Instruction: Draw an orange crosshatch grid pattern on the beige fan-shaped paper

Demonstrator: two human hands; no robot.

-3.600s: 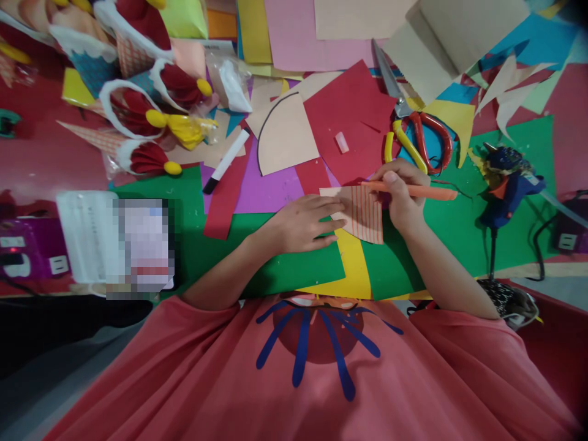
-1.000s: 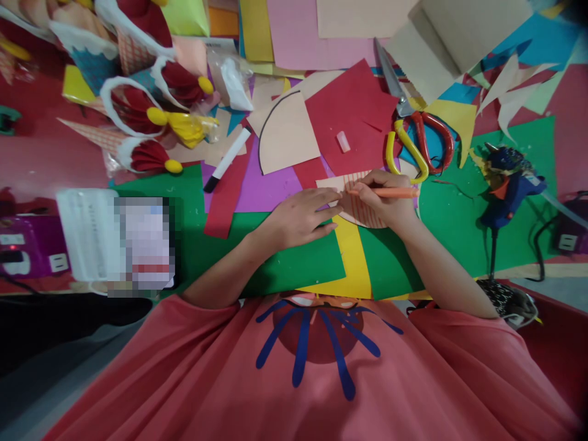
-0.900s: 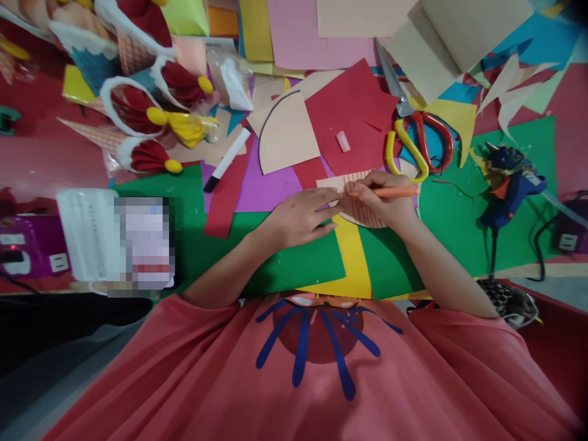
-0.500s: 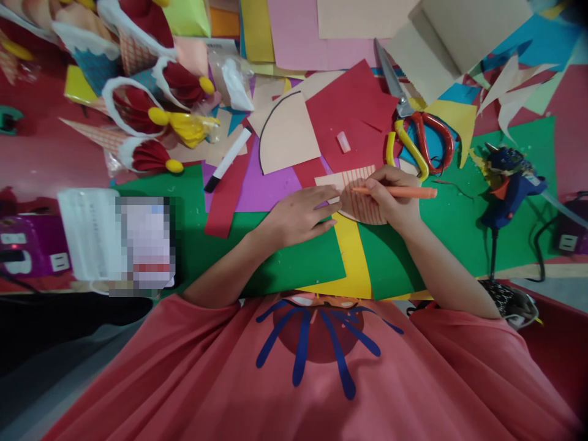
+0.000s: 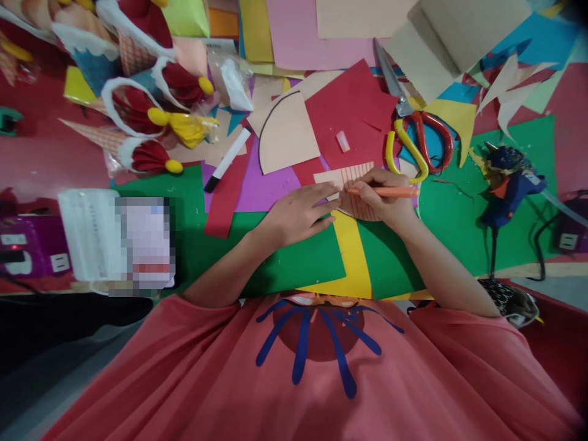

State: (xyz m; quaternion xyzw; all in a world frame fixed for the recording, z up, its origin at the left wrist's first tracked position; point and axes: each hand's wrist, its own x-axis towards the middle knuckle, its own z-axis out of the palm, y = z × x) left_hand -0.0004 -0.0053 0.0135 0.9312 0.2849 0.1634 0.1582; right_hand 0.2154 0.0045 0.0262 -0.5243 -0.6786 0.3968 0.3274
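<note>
An orange marker pen (image 5: 397, 192) is gripped in my right hand (image 5: 386, 195), its tip down on a beige paper piece (image 5: 362, 174) with a curved lower edge. Orange stripes run across the right part of that paper; its left end is plain. My left hand (image 5: 301, 211) lies flat with fingers stretched out, fingertips on the paper's left end. The orange cap (image 5: 342, 141), pale pink-looking, rests on red paper just above. Another beige quarter-circle (image 5: 289, 135) with a black curved outline lies up and to the left, beside a white marker with a black cap (image 5: 228, 160).
Red-and-yellow-handled scissors (image 5: 413, 135) lie beyond my right hand. A blue glue gun (image 5: 512, 184) stands at the right, with its cord. Several paper cones (image 5: 96, 55) fill the upper left. A phone (image 5: 149, 242), blurred out, sits at the left. Green sheets (image 5: 294, 260) cover the table.
My right hand and the marker have shifted left along the striped paper. The paper has moved slightly up and left. My left hand has hardly moved.
</note>
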